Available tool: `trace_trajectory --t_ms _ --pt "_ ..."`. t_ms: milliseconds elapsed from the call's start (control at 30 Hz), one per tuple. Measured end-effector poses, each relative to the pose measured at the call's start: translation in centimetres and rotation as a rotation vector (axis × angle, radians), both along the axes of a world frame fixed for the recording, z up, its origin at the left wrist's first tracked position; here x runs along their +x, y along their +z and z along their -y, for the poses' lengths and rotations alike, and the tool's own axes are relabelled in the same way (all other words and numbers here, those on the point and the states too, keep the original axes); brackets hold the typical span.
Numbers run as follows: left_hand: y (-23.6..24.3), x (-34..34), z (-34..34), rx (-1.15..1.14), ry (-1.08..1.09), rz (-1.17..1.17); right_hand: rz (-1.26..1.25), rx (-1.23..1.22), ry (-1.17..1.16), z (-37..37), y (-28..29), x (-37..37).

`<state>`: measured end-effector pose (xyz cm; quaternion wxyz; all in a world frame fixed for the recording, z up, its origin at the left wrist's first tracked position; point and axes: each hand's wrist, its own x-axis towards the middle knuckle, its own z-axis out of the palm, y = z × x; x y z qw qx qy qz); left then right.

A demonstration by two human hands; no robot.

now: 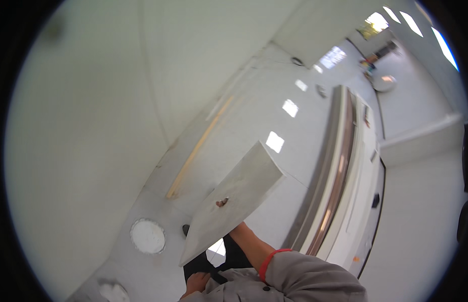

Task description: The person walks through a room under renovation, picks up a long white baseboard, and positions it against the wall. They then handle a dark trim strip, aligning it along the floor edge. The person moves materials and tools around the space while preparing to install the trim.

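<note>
My right hand (pixel 236 229) is mostly hidden under a long white flat board (pixel 226 216), which it holds at a slant in front of my legs. A small brownish lump (pixel 222 202) sits near the board's middle; I cannot make out what it is. My left hand (pixel 197 281) is low by my dark trousers, fingers loosely bent and apart, with nothing visible in it.
A pale timber strip (pixel 196 151) lies along the left wall (pixel 83 126). Long white and brown profiles (pixel 340 176) run along the right. Round white containers (pixel 147 234) stand on the grey floor (pixel 294 126) at lower left. Assorted items (pixel 367 68) lie at the far end.
</note>
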<state>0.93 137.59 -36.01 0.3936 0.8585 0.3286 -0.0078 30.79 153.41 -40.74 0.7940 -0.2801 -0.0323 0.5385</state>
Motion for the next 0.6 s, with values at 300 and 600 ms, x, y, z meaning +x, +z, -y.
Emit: trace_trajectory --t_ms 300,600 --pt "14.5 6.2 -9.6 0.292 0.022 0.003 -0.199 -0.178 -0.450 11.7 10.6 10.0" --pt "11.2 16.9 -8.9 0.399 -0.453 0.249 -0.433 -0.281 -0.933 26.7 12.9 13.6"
